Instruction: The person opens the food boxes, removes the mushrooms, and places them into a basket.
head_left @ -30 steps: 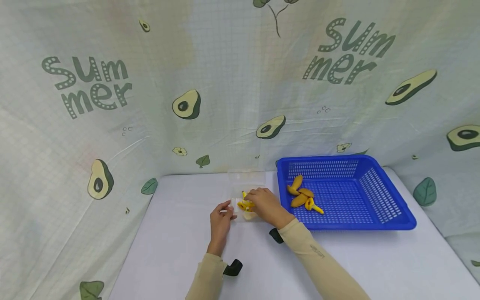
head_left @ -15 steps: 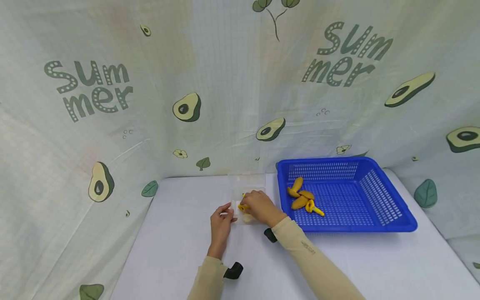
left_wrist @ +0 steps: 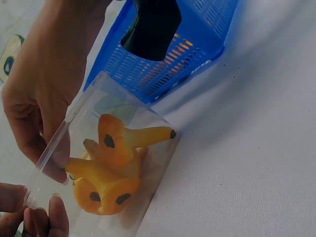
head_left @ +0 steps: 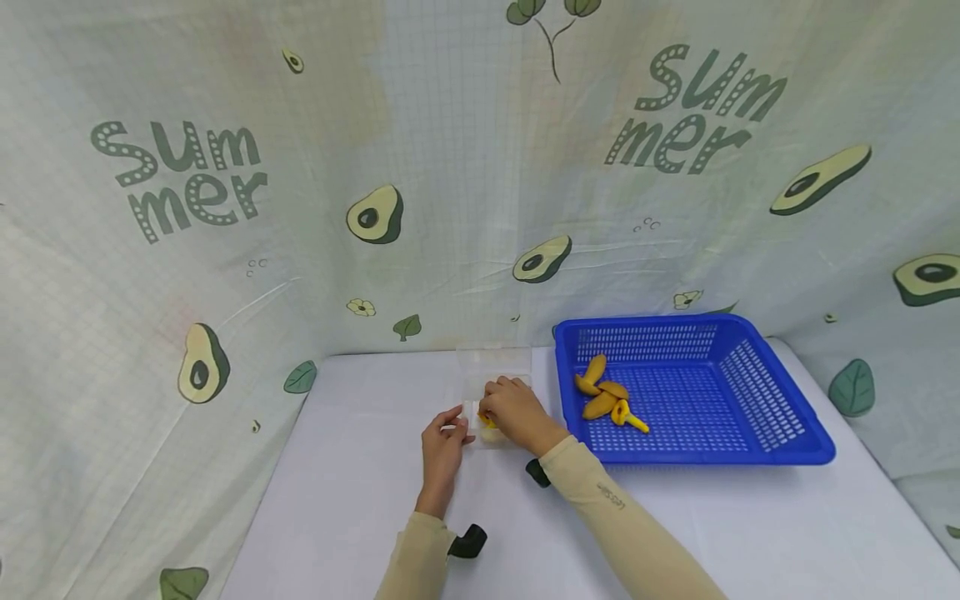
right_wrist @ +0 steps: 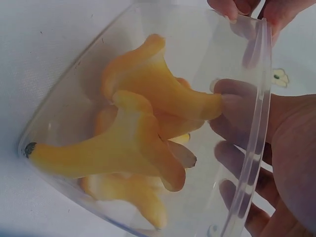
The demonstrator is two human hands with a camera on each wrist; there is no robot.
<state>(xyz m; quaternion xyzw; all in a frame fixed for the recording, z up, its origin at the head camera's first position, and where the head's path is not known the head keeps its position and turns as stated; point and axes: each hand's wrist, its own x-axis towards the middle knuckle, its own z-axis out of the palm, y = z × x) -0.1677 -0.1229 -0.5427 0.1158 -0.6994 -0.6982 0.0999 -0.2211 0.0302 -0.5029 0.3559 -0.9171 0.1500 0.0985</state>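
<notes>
A clear plastic box (left_wrist: 55, 144) sits on the table before me, its see-through walls showing several yellow toy bananas with flared, peel-like ends and dark spots. My left hand (head_left: 442, 446) pinches the box's rim at the left side; its fingertips (right_wrist: 224, 7) show at the corner in the right wrist view. Over the rim reaches my right hand (head_left: 516, 410), fingers down inside the box. Its thumb and fingertips hold the narrow end of one toy banana (right_wrist: 163, 86). Below that lies another toy banana (right_wrist: 94, 155), its dark-tipped stem against the box corner.
To the right stands a blue basket (head_left: 720, 408) with several tan, mango-like pieces (head_left: 600, 405) and a yellow toy banana (head_left: 628, 415) at its left end. A clear lid (head_left: 495, 361) rises behind the box. Patterned cloth (head_left: 450, 167) hangs beyond the table.
My right hand has shifted slightly left over the box, covering yellow pieces that showed earlier. The left hand keeps its place at the rim. The head view has tilted a little.
</notes>
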